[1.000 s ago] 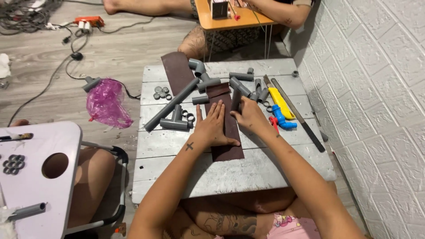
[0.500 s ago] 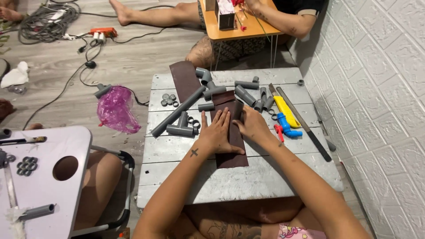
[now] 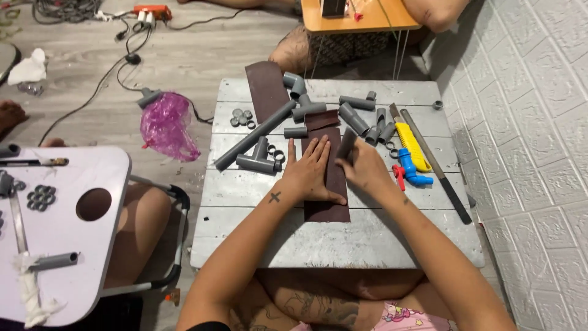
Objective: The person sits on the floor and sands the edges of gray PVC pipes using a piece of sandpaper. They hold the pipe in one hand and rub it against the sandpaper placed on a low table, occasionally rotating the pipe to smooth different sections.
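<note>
— At centre frame, our left hand (image 3: 309,175) lies flat and spread on the dark brown sandpaper strip (image 3: 327,199), pinning it to the grey low table (image 3: 343,239). What has the right got?

— Our right hand (image 3: 362,168) is closed around a short grey pipe piece (image 3: 346,144), holding its lower end down on the sheet while the upper end sticks out above the fingers.

— How do we do this well?

— We judge the sheet must not creep, so we keep the palm pressing near the rubbing spot, fingers clear of the pipe. We'd turn the pipe as we stroke so the end wears evenly.

— What crowds us?

— Just above, grey tees and elbows (image 3: 300,101) and a long grey pipe (image 3: 254,136); to the right, a yellow-handled saw (image 3: 411,146) and a blue tool (image 3: 409,168). A second sandpaper strip (image 3: 266,89) lies at upper centre.
</note>
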